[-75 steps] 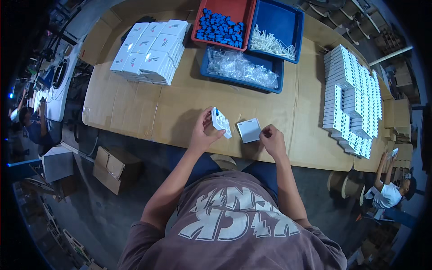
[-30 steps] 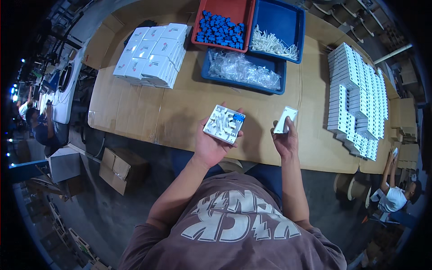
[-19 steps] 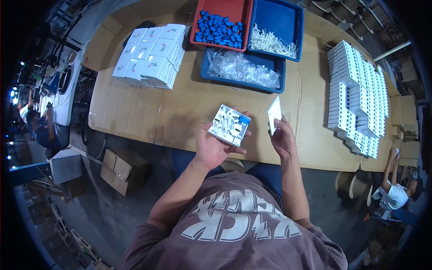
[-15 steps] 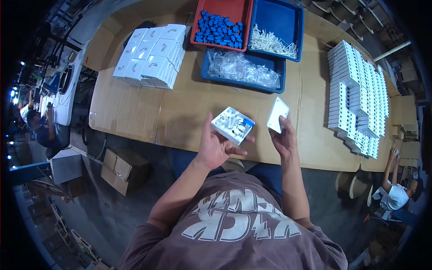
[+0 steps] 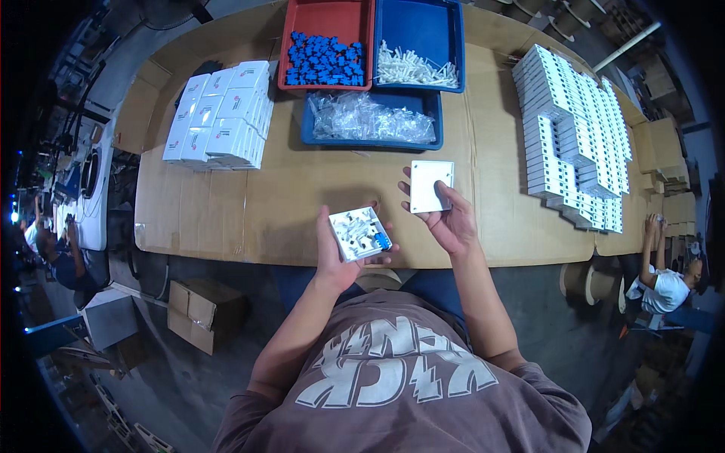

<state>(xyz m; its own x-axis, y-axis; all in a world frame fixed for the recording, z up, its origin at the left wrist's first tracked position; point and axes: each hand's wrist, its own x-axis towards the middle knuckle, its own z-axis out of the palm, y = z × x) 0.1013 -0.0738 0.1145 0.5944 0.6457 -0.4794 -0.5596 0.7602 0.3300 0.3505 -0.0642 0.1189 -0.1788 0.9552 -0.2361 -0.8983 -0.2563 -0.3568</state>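
Note:
My left hand (image 5: 333, 263) is closed around an open, shallow white plastic box (image 5: 349, 243), palm up. Small white and dark parts sit inside the box, and a blue connector piece (image 5: 382, 241) lies along its right side. Farther right and a little higher, my right hand (image 5: 459, 226) grips a flat white square cover (image 5: 429, 186), its thumb on the front face and its fingers behind. Small dark spots show near the cover's corners. Box and cover are apart, both held above the cardboard-covered table (image 5: 287, 219).
Beyond my hands are a red tray (image 5: 286, 53) of blue pieces, a blue tray (image 5: 455, 38) of white plugs and a blue tray (image 5: 370, 144) of clear bags. White boxes (image 5: 219, 113) are stacked left, white units (image 5: 563, 143) right. A co-worker (image 5: 663, 283) is far right, another (image 5: 64, 257) far left.
The cover has swung to face me more squarely and moved left, nearer the box. The box has shifted slightly left and down and turned. The view has shifted too.

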